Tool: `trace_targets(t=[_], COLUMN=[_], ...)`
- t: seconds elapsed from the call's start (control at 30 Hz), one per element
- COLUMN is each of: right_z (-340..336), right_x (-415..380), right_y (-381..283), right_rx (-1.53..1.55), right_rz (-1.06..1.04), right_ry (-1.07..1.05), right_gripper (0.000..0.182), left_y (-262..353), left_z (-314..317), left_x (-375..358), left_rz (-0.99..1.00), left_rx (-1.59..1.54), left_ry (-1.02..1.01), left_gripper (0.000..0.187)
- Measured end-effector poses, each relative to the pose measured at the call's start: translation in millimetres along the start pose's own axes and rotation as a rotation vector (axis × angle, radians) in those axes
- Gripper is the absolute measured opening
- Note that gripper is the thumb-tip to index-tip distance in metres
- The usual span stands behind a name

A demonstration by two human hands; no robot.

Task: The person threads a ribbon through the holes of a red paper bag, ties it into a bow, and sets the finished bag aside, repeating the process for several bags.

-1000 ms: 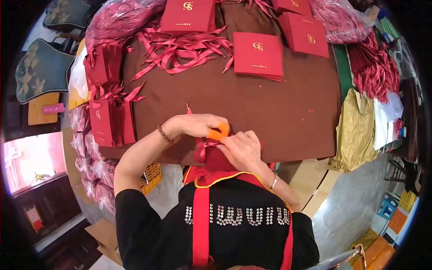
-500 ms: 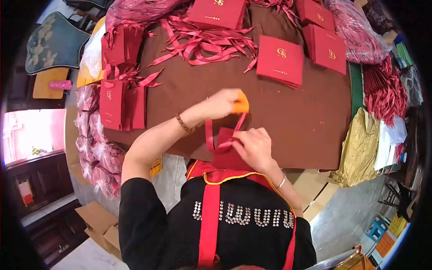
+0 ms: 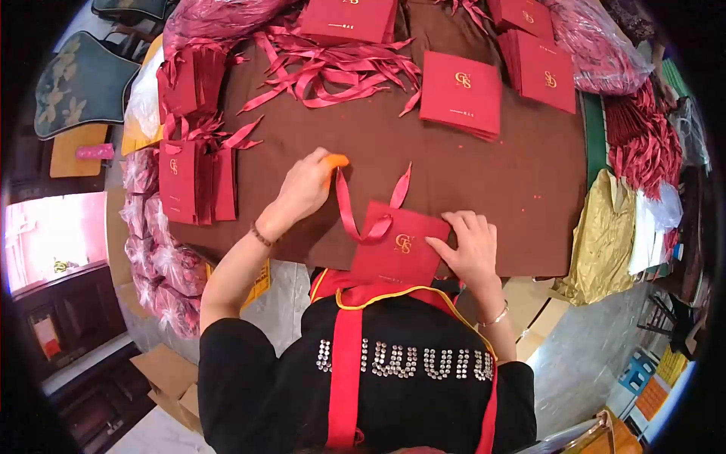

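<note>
A small red paper gift bag [image 3: 393,261] with gold lettering lies tilted at the table's near edge, close to my body. My right hand [image 3: 470,246] holds its right edge, thumb over the front and fingers near the upper corner. A red ribbon handle [image 3: 347,208] loops up from the bag. My left hand [image 3: 305,185], raised to the upper left of the bag, is closed at the ribbon's upper end. At its fingertips sits a small orange object [image 3: 334,160], whose kind I cannot make out. Another ribbon end [image 3: 402,185] sticks up from the bag's top.
The brown-covered table [image 3: 302,136] carries loose red ribbons [image 3: 340,72] and a bag stack [image 3: 461,94] at the back. More bags [image 3: 181,181] stand at the left edge. Plastic-wrapped bundles [image 3: 178,261] hang beside it. A gold plastic sack [image 3: 601,234] is at the right.
My left hand has moved left and slightly down, drawing the ribbon aside. The bag now shows its lettered front, and my right hand has shifted right to its edge.
</note>
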State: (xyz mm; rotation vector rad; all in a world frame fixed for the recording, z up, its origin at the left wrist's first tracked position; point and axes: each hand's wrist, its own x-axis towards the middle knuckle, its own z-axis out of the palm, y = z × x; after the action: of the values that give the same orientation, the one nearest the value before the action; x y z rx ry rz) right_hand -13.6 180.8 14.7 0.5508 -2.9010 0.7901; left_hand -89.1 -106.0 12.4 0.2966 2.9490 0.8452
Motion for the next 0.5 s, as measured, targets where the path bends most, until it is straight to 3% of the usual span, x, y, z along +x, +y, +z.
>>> trace_targets(t=[0.07, 0.13, 0.2, 0.27, 0.4, 0.47, 0.5], right_z=[-2.7, -2.9, -2.0, -0.2, 2.3, 3.7, 4.7], right_x=[-13.4, -25.2, -31.0, -34.3, -35.6, -36.0, -36.2], right_y=[8.5, 12.6, 12.1, 4.7, 1.8, 1.5, 1.3], right_rx=[-0.027, 0.059, 0.098, 0.344, 0.348, 0.335, 0.338], right_rz=[0.042, 0.134, 0.104, 0.261, 0.249, 0.261, 0.264], right_ry=[-0.029, -0.082, -0.029, -0.043, -0.007, 0.005, 0.007], right_gripper=[0.044, 0.041, 0.04, 0.037, 0.04, 0.037, 0.036], left_y=[-8.0, -12.0, -5.5, -16.6, -25.0, -38.3, -43.7], left_z=[-0.7, -3.0, -11.8, -9.2, -24.4, -39.7, -46.6], left_x=[-11.7, -24.3, -33.8, -41.9, -55.0, -68.0, -76.3], left_rz=[0.191, 0.203, 0.297, 0.301, 0.404, -0.238, -0.323], left_rx=[0.023, 0.012, 0.242, 0.208, 0.228, -0.623, -0.829], left_ry=[-0.051, -0.119, -0.167, -0.16, -0.111, -0.343, -0.265], left_gripper=[0.026, 0.031, 0.033, 0.027, 0.011, 0.008, 0.016])
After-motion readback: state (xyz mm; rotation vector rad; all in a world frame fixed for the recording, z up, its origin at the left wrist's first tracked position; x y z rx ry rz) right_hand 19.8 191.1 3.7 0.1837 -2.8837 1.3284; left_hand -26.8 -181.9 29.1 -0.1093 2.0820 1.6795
